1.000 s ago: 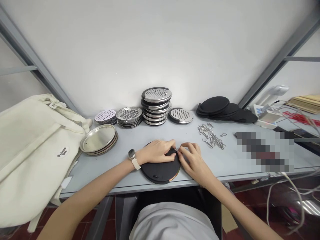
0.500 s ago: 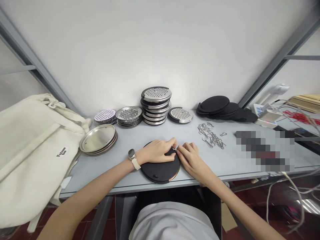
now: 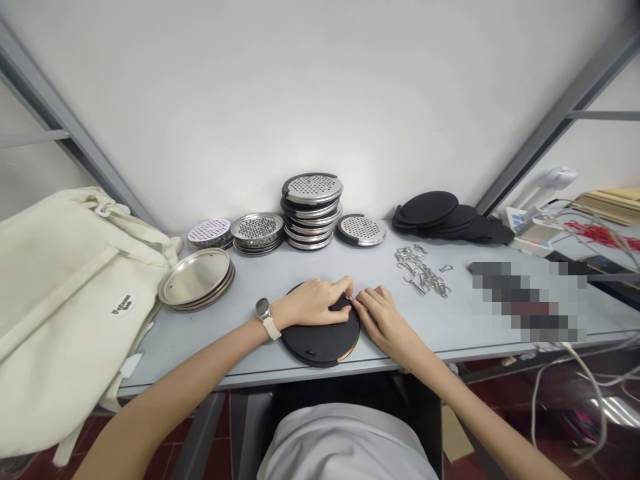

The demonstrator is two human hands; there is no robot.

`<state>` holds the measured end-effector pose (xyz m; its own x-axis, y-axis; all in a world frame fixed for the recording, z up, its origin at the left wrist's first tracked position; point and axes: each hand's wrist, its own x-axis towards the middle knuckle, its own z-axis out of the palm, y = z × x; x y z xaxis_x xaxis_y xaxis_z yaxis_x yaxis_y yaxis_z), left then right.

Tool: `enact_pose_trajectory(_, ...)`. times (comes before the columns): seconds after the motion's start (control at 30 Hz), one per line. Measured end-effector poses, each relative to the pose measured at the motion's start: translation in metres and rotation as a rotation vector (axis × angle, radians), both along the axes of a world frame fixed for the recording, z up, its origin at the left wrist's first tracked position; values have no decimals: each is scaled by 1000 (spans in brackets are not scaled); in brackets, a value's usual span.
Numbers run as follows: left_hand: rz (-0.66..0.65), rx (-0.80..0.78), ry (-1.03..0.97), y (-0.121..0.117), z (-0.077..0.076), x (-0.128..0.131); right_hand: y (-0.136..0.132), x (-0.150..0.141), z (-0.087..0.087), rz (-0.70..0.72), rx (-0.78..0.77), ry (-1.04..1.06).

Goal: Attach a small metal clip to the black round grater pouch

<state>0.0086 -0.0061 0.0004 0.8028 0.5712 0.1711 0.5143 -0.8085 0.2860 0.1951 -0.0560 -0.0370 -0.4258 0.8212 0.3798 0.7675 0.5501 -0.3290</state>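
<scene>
A round black disc [image 3: 325,343] with a shiny metal rim showing at its lower right lies flat by the table's front edge. Over its top side rests my left hand [image 3: 317,301], fingers curled at the upper right edge and thumb on the surface. There, a small metal clip [image 3: 351,298] pokes out between both hands; its far end is hidden. My right hand [image 3: 383,317] pinches this clip from the right, its fingertips almost touching the left ones. More loose metal clips [image 3: 423,273] lie in a pile to the right.
Along the wall stand a tall stack of grater discs [image 3: 313,213], shorter stacks [image 3: 257,230], and a single grater disc [image 3: 363,230]. Plain metal plates [image 3: 197,280] are stacked at left, beside a cream bag [image 3: 65,300]. Black covers [image 3: 430,208] lie at back right, near cables [image 3: 595,393].
My right hand has shifted very slightly at the clip, and a bit more of the clip shows. The disc and my left hand stay in place.
</scene>
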Motion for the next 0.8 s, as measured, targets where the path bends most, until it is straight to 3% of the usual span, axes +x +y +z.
enact_pose_trajectory(0.8,-33,1,-11,1,-1,-1,-5,-1,3,16,-33,53)
